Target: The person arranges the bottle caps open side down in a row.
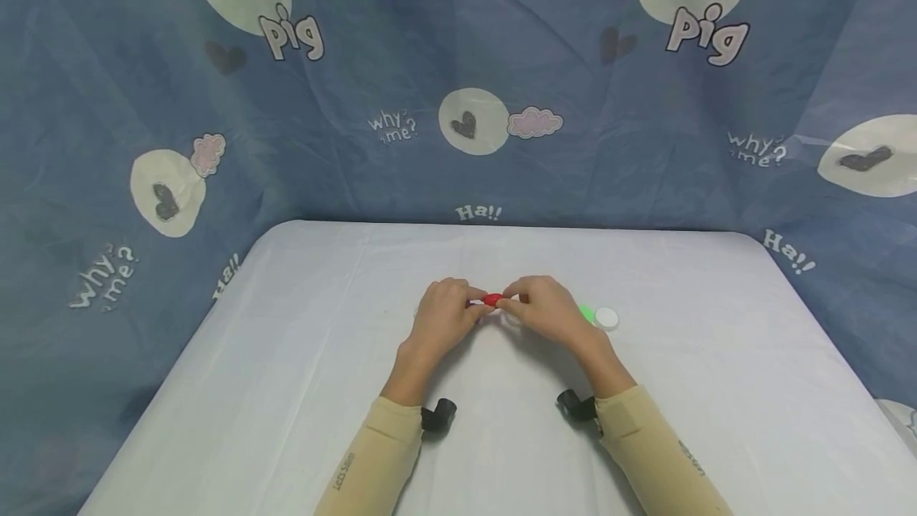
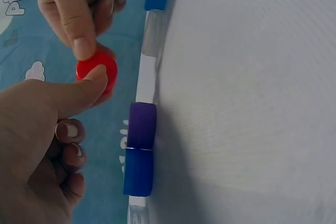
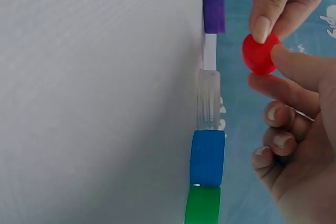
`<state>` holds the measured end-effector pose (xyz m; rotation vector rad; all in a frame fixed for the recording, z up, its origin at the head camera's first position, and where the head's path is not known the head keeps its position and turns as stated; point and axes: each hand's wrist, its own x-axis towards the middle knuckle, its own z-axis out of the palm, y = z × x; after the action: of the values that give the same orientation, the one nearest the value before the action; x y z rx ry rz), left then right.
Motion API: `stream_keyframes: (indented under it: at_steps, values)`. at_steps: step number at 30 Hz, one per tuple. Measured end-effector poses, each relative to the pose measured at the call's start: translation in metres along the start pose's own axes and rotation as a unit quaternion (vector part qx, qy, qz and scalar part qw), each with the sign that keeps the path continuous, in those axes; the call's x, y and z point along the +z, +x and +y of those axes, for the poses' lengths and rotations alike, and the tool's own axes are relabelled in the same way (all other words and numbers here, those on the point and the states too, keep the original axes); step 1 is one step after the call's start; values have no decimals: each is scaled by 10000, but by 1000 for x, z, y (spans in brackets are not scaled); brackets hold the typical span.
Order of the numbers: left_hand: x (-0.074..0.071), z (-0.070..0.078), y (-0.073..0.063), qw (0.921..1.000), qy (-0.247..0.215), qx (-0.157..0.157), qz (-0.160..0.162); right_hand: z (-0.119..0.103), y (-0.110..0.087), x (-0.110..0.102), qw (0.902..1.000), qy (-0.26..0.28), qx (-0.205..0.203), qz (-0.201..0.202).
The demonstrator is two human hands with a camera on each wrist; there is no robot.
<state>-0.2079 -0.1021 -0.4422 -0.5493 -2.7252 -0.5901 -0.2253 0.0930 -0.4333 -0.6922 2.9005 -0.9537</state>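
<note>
Pinching a round red piece (image 3: 256, 56) with both the left hand (image 1: 444, 314) and the right hand (image 1: 542, 307), clamping it from opposite sides. Holding it up between the two, raised above the white counter (image 1: 272, 388), near, from left to right, a blue piece (image 2: 138, 172), a purple piece (image 2: 142, 125), a clear ridged piece (image 3: 209, 99), a second blue piece (image 3: 207, 158), a green piece (image 3: 203, 205) and a white disc (image 1: 606, 318).
</note>
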Motion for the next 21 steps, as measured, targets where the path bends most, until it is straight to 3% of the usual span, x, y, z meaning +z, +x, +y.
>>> stream_keyframes:
  at_steps: [5, 10, 21]
  values:
    - [-1, 2, 0, 9991, -262, -279, -174, -3, -1, -1, 9994, -182, -207, 224]
    - [0, 3, 0, 9988, -291, -324, -229, -2, -2, 0, 9994, -167, -149, 248]
    - [0, 3, 1, 9988, 98, 76, -475, 0, 0, 1, 9996, 231, 116, 74]
